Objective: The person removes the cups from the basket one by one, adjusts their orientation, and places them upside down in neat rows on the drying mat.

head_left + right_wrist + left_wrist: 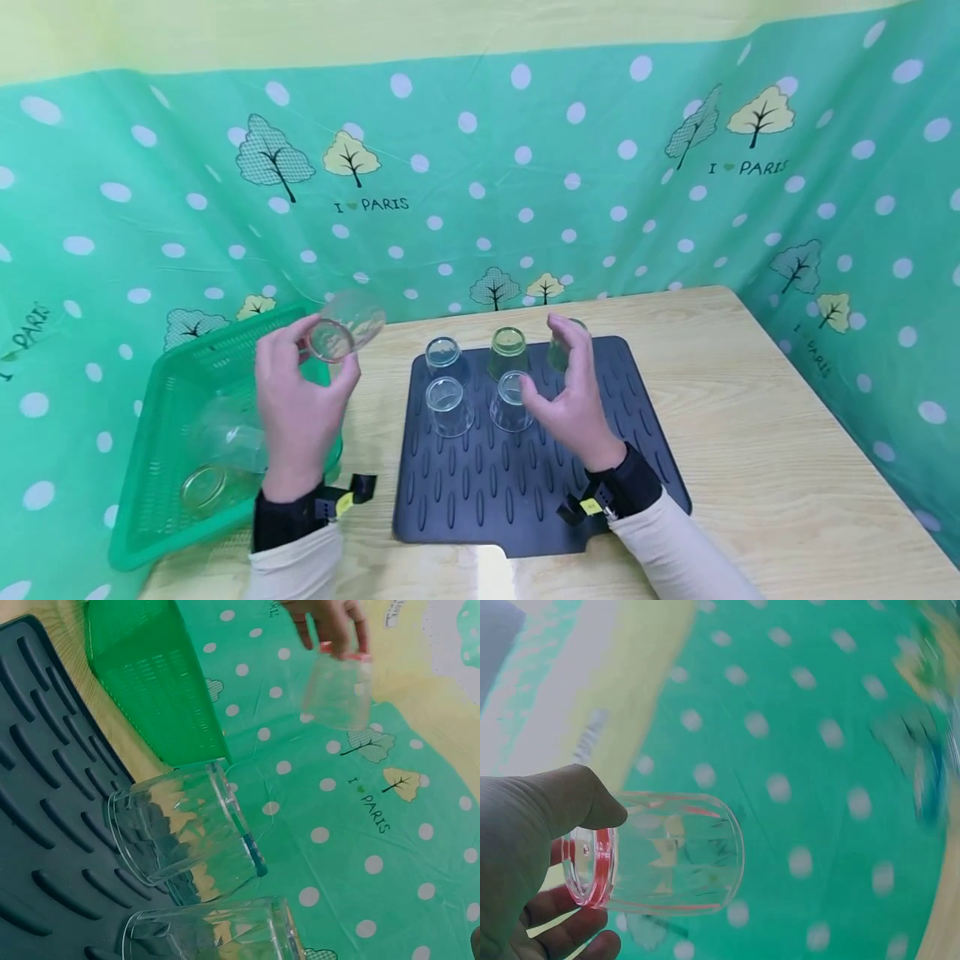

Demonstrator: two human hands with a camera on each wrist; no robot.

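Pinching the red-tinted base of a clear plastic cup (347, 326), the left hand (300, 408) held it raised above the far corner of the green plastic basket (161, 483), with the thumb on one side of the base and the curled fingers (570, 930) on the other. The cup lay on its side in that grip, its open mouth turned away from the palm toward the green dotted backdrop (480, 183). From the right wrist view the same cup (339, 690) hung mouth down from the fingertips, well clear of the table.

The right hand (572, 392) hovered over the dark grey ribbed drying mat (525, 492), fingers loosely bent and a little apart, holding nothing. Its fingertips were just beside a green-tinted upturned cup (558, 350) at the right end of the mat's far row, which the hand partly hid; whether they touched it could not be told.

Four more cups stood upside down on the mat: a clear blue-rimmed cup (443, 357) and a yellow-green cup (508, 351) in the far row, and two clear cups (448, 407) in the near row. More clear glassware (217, 454) lay inside the basket, which sat on the light wooden table (765, 467) left of the mat.
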